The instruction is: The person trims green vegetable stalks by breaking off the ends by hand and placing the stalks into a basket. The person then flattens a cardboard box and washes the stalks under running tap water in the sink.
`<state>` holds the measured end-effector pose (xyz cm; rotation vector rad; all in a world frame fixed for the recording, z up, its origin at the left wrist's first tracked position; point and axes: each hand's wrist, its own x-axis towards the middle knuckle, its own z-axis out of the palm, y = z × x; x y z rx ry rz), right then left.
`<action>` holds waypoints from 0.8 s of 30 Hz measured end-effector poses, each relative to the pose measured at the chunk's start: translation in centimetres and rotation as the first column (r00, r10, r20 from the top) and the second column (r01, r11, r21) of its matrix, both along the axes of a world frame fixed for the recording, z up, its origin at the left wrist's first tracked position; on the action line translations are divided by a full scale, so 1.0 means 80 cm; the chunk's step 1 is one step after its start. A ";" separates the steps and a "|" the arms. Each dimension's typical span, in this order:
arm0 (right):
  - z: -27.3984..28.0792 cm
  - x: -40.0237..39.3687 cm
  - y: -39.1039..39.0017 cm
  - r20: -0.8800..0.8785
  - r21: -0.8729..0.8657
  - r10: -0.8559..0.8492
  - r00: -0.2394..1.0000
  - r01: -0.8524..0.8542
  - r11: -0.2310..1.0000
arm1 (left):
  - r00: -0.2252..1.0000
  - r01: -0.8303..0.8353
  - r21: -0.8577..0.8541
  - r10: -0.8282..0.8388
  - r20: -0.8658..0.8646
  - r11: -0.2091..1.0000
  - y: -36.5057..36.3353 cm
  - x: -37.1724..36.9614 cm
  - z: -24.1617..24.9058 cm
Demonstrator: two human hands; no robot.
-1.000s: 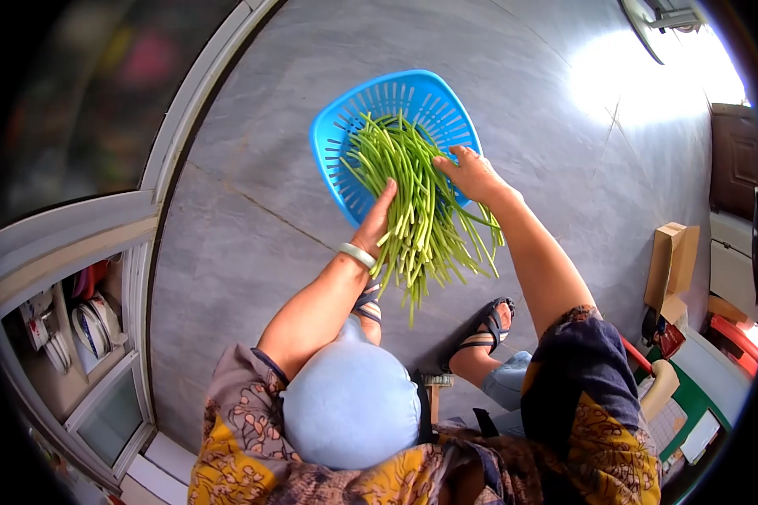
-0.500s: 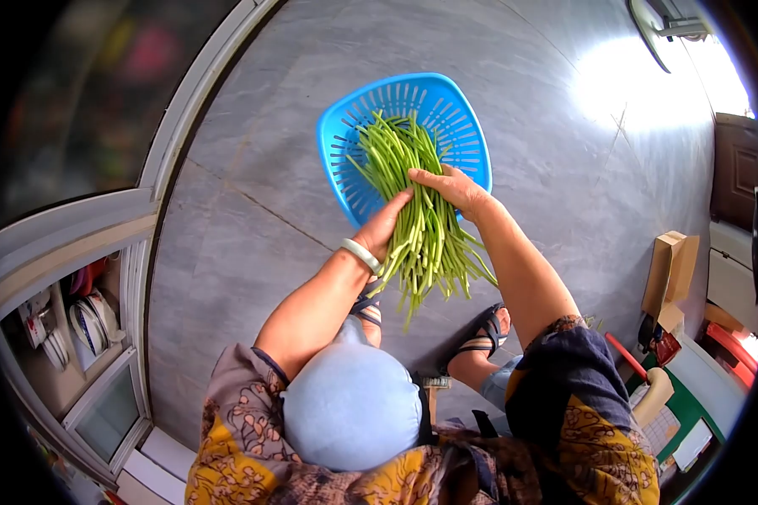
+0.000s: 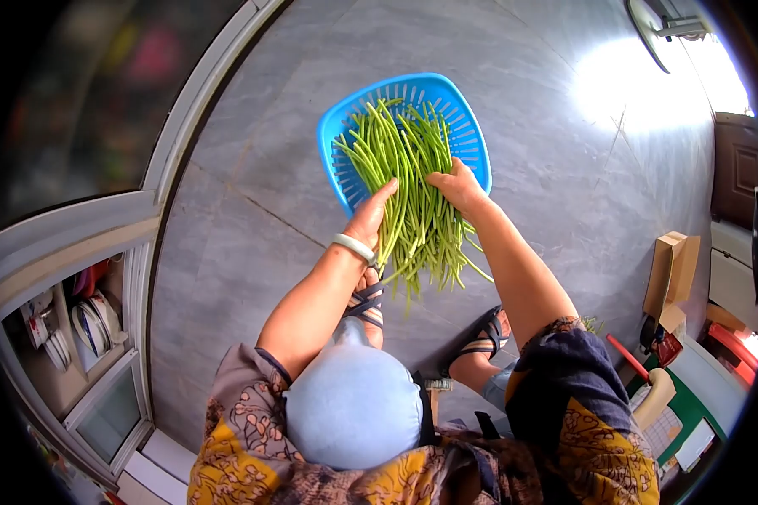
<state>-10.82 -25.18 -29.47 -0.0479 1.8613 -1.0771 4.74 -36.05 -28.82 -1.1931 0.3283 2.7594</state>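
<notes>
Compared with half a second ago, your right hand point(image 3: 461, 189) sits further toward 3 o'clock, off the middle of the green stems point(image 3: 413, 194), whose upper ends fan wider. Both your hands are closed around the bundle, the left hand point(image 3: 370, 219) on its 9 o'clock flank, thumbs on top. You have the stems lying over the blue basket point(image 3: 421, 77), their long axis running from about 11 to 5 o'clock; upper ends lie inside, lower ends reach past the near rim. Your pale-blue-clad knee point(image 3: 354, 408) rises at 6 o'clock, a sandal point(image 3: 483, 343) beyond it toward 5. Grey floor point(image 3: 253, 151) surrounds you, glare whitening it near 2 o'clock. Plates point(image 3: 93, 326) stand between 8 and 9, an open cardboard box point(image 3: 672, 268) at 3.
</notes>
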 end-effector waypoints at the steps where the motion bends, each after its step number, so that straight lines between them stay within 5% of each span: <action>1: 0.007 0.001 -0.001 -0.002 0.015 0.000 1.000 0.000 1.000 | 1.000 -0.002 0.009 0.002 -0.023 1.000 -0.002 0.003 -0.007; 4: 0.040 0.003 -0.003 -0.043 0.062 0.026 0.999 -0.024 0.998 | 1.000 -0.011 -0.023 0.011 0.014 1.000 -0.008 0.001 -0.006; 8: 0.029 0.001 0.001 -0.332 0.315 0.281 0.900 -0.175 0.933 | 0.998 -0.059 -0.004 0.059 0.016 0.998 -0.018 -0.005 -0.011; 11: 0.058 0.014 0.000 -0.700 0.343 0.394 0.596 -0.204 0.917 | 0.996 -0.068 -0.152 0.077 0.052 0.986 -0.008 -0.002 -0.031; 13: 0.082 0.026 -0.002 -0.886 0.183 0.270 0.378 -0.250 0.951 | 0.994 -0.094 -0.215 0.105 0.041 0.972 -0.003 -0.004 -0.007; 16: 0.111 0.045 -0.014 -0.392 -0.116 0.290 0.873 -0.359 0.926 | 0.995 -0.076 -0.249 0.091 0.049 0.966 -0.003 0.000 -0.003; 24: 0.069 0.037 -0.024 -0.370 0.173 0.614 0.697 -0.598 0.783 | 0.997 -0.027 -0.319 0.048 0.058 0.947 -0.030 0.024 0.030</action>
